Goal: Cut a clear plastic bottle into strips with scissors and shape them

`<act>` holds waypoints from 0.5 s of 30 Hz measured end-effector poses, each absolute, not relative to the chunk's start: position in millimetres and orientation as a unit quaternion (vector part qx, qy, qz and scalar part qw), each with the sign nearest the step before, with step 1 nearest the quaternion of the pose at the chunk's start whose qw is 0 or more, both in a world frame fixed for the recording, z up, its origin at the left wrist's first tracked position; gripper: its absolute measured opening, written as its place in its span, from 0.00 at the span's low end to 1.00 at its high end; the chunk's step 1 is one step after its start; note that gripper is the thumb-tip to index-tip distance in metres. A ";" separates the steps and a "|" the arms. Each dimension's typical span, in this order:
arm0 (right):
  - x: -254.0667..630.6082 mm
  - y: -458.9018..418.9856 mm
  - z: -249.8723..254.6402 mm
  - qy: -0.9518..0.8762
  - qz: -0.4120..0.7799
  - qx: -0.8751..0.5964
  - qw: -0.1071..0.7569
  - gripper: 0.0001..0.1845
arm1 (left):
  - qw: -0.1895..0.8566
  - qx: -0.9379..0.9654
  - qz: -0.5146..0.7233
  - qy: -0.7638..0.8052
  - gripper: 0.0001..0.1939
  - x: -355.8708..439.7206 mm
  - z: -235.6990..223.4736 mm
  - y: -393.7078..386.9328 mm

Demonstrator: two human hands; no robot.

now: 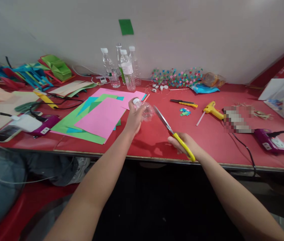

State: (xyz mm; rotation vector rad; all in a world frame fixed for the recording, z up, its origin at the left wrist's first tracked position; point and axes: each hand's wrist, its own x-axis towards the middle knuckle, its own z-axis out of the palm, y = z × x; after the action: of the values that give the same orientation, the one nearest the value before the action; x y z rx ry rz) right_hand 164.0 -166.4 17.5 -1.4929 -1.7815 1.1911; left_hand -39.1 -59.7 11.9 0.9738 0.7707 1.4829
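Note:
My left hand (pixel 134 118) grips the neck end of a clear plastic bottle (pixel 147 113), whose white cap points up and to the left. The bottle looks short, as if only its upper part is there. In my right hand (pixel 186 143) are yellow-handled scissors (pixel 168 126), their blades together or nearly so and aimed up-left at the bottle. A small gap separates the blade tips from the plastic. Both hands are above the red tabletop (pixel 142 144) near its front edge. Pink paper (pixel 104 117) and green sheets lie left of my left hand.
Several plastic bottles (pixel 128 72) stand by the wall. To the right lie a box cutter (pixel 183 103), small stars (pixel 185 111), a yellow glue gun (pixel 212 110) and a purple power strip (pixel 270 140). Another purple power strip (pixel 47 125) with cables sits at left.

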 end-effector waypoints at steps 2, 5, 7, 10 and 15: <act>165.4 -167.5 16.9 -0.668 0.437 -0.553 0.241 0.24 | 0.555 0.412 0.643 0.331 0.29 -41.5 12.9 -58.4; 167.6 -167.5 14.3 -0.657 0.460 -0.555 0.221 0.23 | 0.532 0.399 0.664 0.341 0.32 -44.3 13.8 -56.6; 168.1 -167.6 13.4 -0.652 0.471 -0.555 0.213 0.23 | 0.518 0.394 0.676 0.345 0.33 -44.4 14.4 -56.8; 166.6 -168.9 14.8 -0.650 0.477 -0.551 0.214 0.23 | 0.504 0.414 0.682 0.331 0.29 -40.8 14.4 -59.6; 161.7 -172.4 20.4 -0.641 0.509 -0.534 0.212 0.25 | 0.480 0.451 0.692 0.297 0.27 -32.1 11.0 -63.8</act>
State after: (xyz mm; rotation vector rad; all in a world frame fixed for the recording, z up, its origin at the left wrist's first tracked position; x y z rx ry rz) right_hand 161.7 -172.4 20.4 -1.4842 -1.7794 1.4147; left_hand -32.1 -63.8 11.0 1.0991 0.7252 1.6875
